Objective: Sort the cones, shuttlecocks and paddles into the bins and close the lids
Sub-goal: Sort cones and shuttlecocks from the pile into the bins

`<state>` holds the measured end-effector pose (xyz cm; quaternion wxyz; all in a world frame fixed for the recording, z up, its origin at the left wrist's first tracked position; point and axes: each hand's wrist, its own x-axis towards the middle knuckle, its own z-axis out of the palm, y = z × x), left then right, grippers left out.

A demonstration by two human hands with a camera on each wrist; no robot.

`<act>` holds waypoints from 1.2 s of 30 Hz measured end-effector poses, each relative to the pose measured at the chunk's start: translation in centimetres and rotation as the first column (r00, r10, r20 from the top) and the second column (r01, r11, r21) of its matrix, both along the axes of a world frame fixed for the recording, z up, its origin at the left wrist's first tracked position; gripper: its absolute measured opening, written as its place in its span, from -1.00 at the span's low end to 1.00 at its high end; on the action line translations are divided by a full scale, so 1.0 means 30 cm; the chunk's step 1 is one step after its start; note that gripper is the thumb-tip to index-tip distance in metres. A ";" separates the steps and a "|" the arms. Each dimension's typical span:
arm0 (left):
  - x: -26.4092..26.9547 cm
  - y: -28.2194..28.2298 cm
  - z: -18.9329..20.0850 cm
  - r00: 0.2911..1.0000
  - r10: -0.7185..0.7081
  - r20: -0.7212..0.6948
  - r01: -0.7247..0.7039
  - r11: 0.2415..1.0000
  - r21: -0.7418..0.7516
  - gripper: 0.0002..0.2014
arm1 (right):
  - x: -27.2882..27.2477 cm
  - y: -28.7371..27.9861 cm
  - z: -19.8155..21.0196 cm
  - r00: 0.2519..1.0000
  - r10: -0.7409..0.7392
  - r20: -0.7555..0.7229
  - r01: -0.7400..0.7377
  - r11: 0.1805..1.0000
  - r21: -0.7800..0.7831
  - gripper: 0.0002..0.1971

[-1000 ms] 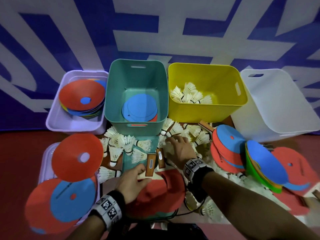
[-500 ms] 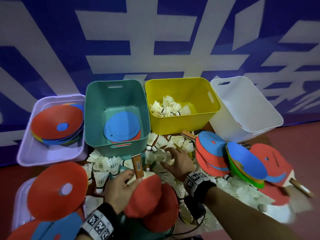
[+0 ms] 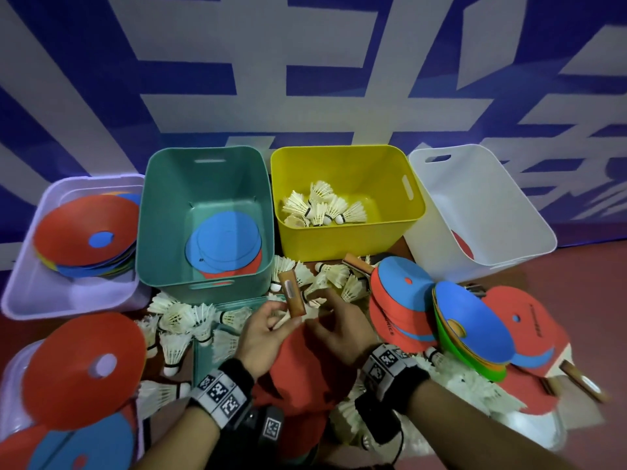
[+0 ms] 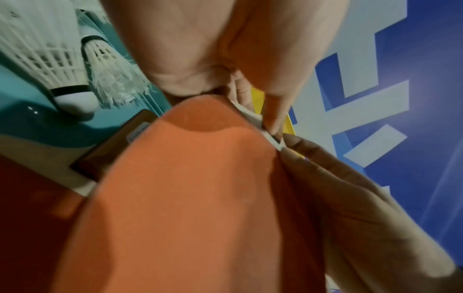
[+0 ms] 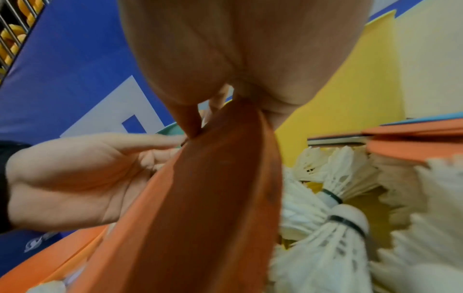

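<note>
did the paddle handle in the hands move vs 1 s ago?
Yes. The paddle handle has come up and away from the person, toward the yellow bin; it now overlaps the shuttlecocks lying before that bin.

A blue wall (image 3: 339,45) with large white lettering rises behind a dark red floor (image 3: 576,266).

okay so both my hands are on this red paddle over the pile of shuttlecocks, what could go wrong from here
1. Both hands, left and right, hold the paddle only near its neck, so the blade could swing or slip.
2. Loose shuttlecocks lie all around it; lifting may scatter or crush some.
3. The teal bin holds flat blue and red pieces, the white bin something red, so it could land in the wrong one.
</note>
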<state>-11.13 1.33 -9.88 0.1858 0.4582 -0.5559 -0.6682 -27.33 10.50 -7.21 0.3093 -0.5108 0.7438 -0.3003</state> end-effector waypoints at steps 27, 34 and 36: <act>-0.246 0.119 -0.106 0.761 -0.075 0.644 0.501 0.700 -0.510 -0.23 | -0.473 0.023 0.108 0.933 -0.330 -0.141 0.269 0.903 -0.334 -0.58; -0.285 0.119 -0.074 0.777 -0.076 0.625 0.490 0.695 -0.526 -0.35 | -0.506 0.082 0.087 0.934 -0.328 -0.141 0.265 0.903 -0.339 -0.60; -0.272 0.117 -0.034 0.814 -0.006 0.581 0.379 0.764 -0.523 -0.37 | -0.517 0.086 0.092 0.937 -0.331 -0.112 0.272 0.893 -0.359 -0.59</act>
